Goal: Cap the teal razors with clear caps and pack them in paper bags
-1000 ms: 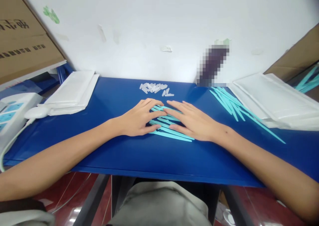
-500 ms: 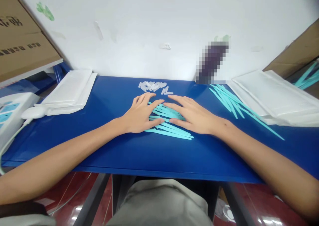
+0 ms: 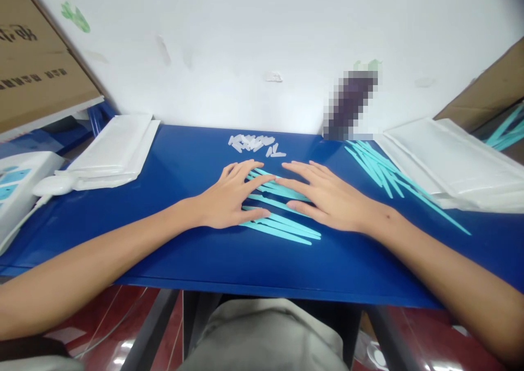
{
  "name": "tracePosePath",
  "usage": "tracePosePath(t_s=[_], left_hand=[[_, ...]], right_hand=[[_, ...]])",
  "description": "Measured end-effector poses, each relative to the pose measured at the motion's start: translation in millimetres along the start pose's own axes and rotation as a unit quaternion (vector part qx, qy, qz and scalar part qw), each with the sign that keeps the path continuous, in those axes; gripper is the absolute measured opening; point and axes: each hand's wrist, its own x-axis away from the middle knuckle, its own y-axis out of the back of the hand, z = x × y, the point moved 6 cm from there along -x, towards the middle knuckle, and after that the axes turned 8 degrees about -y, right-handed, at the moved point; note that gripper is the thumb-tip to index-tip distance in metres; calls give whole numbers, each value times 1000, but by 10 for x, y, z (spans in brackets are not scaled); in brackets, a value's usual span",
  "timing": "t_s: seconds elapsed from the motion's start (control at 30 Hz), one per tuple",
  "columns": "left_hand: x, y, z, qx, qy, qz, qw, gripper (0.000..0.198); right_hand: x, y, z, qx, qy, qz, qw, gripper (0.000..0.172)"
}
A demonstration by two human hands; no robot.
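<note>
Several flat turquoise plastic sticks (image 3: 282,227), long and tapered, lie spread on the blue tabletop (image 3: 196,262). My left hand (image 3: 229,196) rests over their left ends, fingers spread. From the other side my right hand (image 3: 327,199) covers part of their right ends, also with fingers apart. The index fingertips of both hands nearly meet above the sticks. Neither hand grips anything; the palms hide part of the sticks. Behind the hands sits a small heap of whitish translucent pieces (image 3: 250,142), with a few more pieces (image 3: 275,151) just to its right.
More turquoise sticks (image 3: 379,169) lie at the right, beside white plastic packets (image 3: 462,158). At the left are another stack of white packets (image 3: 117,150), a power strip (image 3: 24,180) with a white plug and a cardboard box (image 3: 41,60). A white wall (image 3: 213,49) closes the back.
Both hands have moved slightly toward me, the right one also a little to the right. The sticks beneath are spread wider, their nearest ones closer to the front edge.
</note>
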Motion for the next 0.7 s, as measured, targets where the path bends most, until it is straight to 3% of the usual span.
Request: tracePosePath(t_s=[0.3, 0.43, 0.53, 0.63, 0.7], left_hand=[[8, -26, -2, -19, -14, 10, 1000, 68], [3, -17, 4, -19, -11, 2, 1000, 63], [4, 84, 14, -49, -36, -50, 997, 48], [23, 246, 25, -90, -73, -130, 985, 31], [35, 309, 43, -101, -85, -155, 979, 28]], right_hand=[[35, 7, 196, -47, 68, 27, 996, 51], [15, 24, 108, -30, 26, 11, 999, 54], [5, 2, 38, -12, -5, 18, 1000, 58], [10, -6, 60, -18, 17, 23, 999, 55], [10, 8, 71, -23, 20, 12, 999, 54]])
